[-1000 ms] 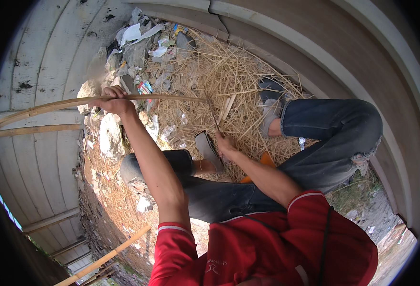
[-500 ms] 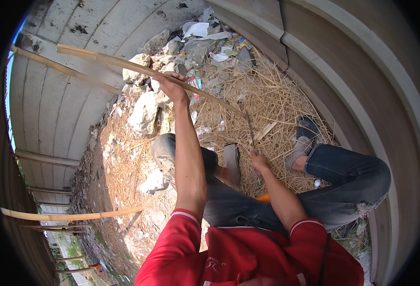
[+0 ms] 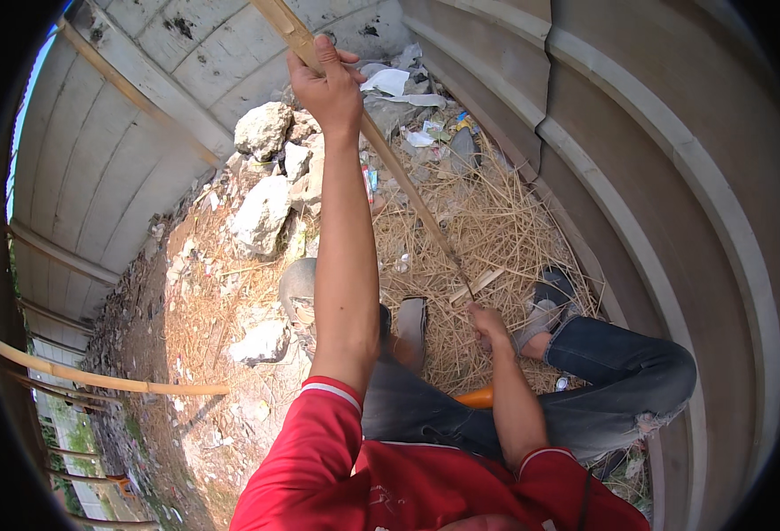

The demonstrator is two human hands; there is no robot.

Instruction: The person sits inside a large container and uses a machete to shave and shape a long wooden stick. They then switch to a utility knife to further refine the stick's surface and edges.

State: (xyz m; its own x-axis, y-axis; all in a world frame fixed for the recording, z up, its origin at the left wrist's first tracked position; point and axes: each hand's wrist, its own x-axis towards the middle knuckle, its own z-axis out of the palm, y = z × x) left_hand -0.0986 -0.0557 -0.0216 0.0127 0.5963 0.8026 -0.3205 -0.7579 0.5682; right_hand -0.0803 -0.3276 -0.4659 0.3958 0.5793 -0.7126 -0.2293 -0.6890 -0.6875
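My left hand [image 3: 328,84], arm stretched far forward, is wrapped round a long split bamboo strip [image 3: 403,181]. The strip slants from the top of the view down to the right, and its lower end hangs just over the straw. Closed low at the right of centre, my right hand [image 3: 489,326] grips what looks like a knife [image 3: 469,288]. Only a thin dark piece of blade shows, meeting the strip's lower end; its handle is hidden in my fist. A short pale bamboo piece [image 3: 483,285] lies on the straw beside the blade.
Straw-like shavings [image 3: 505,212] cover the ground between my feet. Pale rocks [image 3: 262,214] and litter lie ahead. A corrugated metal wall [image 3: 620,177] curves close on my right, a grey panel wall [image 3: 80,159] on the left. Another bamboo strip [image 3: 107,379] juts in at left. Something orange [image 3: 476,397] lies by my thigh.
My left hand has moved forward and up, and the bamboo strip now slants more steeply. My right hand has shifted slightly lower, with the blade now nearly in line with the strip.
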